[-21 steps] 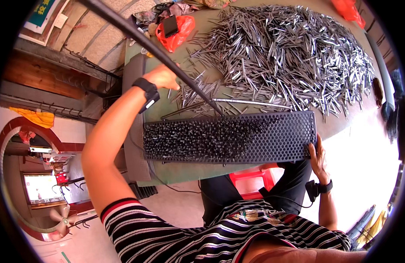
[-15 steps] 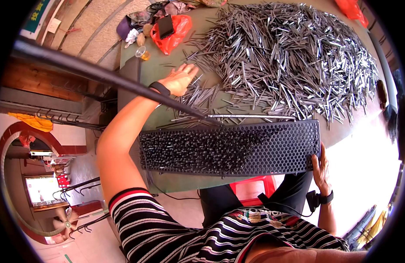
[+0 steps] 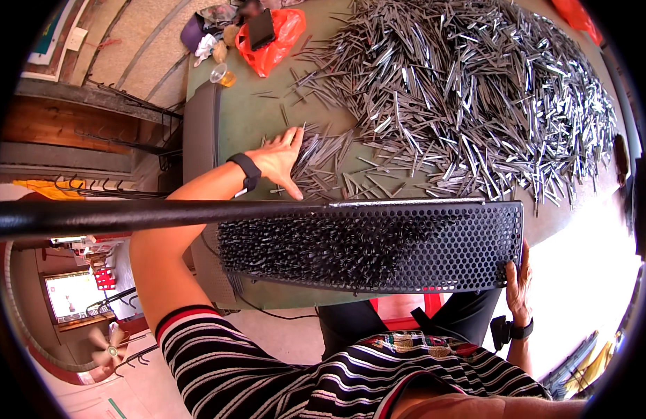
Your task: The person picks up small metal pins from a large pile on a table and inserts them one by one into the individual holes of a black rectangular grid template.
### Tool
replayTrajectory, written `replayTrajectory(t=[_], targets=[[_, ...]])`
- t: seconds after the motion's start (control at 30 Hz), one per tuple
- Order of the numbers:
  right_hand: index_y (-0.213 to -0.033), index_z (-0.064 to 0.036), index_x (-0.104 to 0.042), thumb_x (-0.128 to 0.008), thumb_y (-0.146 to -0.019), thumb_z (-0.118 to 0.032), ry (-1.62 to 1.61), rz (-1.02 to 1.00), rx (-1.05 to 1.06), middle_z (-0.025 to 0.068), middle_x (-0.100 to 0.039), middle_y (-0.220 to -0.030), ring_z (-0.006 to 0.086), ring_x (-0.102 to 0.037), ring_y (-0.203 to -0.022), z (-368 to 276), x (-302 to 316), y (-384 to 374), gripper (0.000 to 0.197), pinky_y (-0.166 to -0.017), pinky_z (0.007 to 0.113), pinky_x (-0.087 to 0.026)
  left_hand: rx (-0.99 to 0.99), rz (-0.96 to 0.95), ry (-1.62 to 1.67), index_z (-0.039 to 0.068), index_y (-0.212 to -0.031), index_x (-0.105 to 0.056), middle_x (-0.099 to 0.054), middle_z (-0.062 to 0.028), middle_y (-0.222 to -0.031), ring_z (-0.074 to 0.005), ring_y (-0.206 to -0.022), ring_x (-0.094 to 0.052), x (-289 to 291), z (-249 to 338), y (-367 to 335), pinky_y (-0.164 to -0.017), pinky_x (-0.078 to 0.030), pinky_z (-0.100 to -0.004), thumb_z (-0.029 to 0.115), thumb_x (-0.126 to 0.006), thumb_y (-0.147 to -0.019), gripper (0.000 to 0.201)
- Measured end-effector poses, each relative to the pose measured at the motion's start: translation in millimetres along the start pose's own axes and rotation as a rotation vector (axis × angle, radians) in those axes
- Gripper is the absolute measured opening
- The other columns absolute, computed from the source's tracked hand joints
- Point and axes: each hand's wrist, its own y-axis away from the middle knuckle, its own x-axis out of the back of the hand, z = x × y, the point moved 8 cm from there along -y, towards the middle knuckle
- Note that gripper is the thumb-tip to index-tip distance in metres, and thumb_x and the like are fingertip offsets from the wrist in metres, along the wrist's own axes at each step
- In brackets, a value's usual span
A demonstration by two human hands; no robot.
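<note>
My left hand (image 3: 281,162), with a black band at its wrist, is open, fingers spread, over the table beside a small heap of thin dark strips (image 3: 321,159). Nothing shows in its grasp. My right hand (image 3: 520,285) grips the right end of a long black perforated tray (image 3: 482,246), thumb on the near face and the other fingers partly hidden behind the edge. Strips stand on end in the tray's holes across the left and middle; the holes at the right hold none. A large loose pile of the same strips (image 3: 470,98) covers the table's far side.
A thick black bar (image 3: 113,215) crosses from the left to the tray's far edge, over my left forearm. On the green table (image 3: 257,115) are a red plastic bag (image 3: 284,42) with a black box and a clear cup (image 3: 224,75) of amber liquid. A red stool (image 3: 407,318) is below.
My left hand has come nearer to the tray, its thumb now spread apart. The bar, slanted before, now lies level across the view. My right hand keeps its hold on the tray.
</note>
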Motion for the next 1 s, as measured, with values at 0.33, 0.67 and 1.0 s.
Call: replayTrajectory(t=[0.33,0.67,1.0], targets=[[-0.137,-0.0005,-0.026,-0.047,-0.088,-0.033,0.037,-0.009,0.006,0.0206,-0.046,-0.127,0.0292,-0.045,-0.116,-4,0,0,0.063,-0.099,0.039,-0.031,0.124,0.274,0.192,-0.01,-0.135,-0.012,-0.035,-0.0272,-0.124,-0.0407,-0.114,-0.04,8,-6,-3,-0.096,-0.038,-0.0386,0.028,-0.088,-0.047,0.122],[-0.138,-0.0014,-0.025,-0.048,-0.087,-0.04,0.063,0.033,0.038,0.0203,-0.053,-0.119,0.0277,-0.051,-0.108,-3,1,-1,0.068,-0.095,0.04,-0.036,-0.003,0.533,0.35,-0.014,-0.126,-0.032,-0.048,-0.0289,-0.111,-0.0389,-0.106,-0.048,43,17,-48,-0.092,-0.039,-0.0406,0.025,-0.08,-0.06,0.09],[-0.136,0.0009,-0.026,-0.049,-0.088,-0.033,0.029,-0.056,-0.025,0.0172,-0.059,-0.108,0.0232,-0.055,-0.097,-7,0,-2,0.063,-0.088,0.036,-0.041,0.083,0.173,0.551,-0.016,-0.132,-0.021,-0.053,-0.0204,-0.108,-0.0283,-0.097,-0.055,34,-8,-51,-0.083,-0.045,-0.0322,0.033,-0.086,-0.051,0.115]])
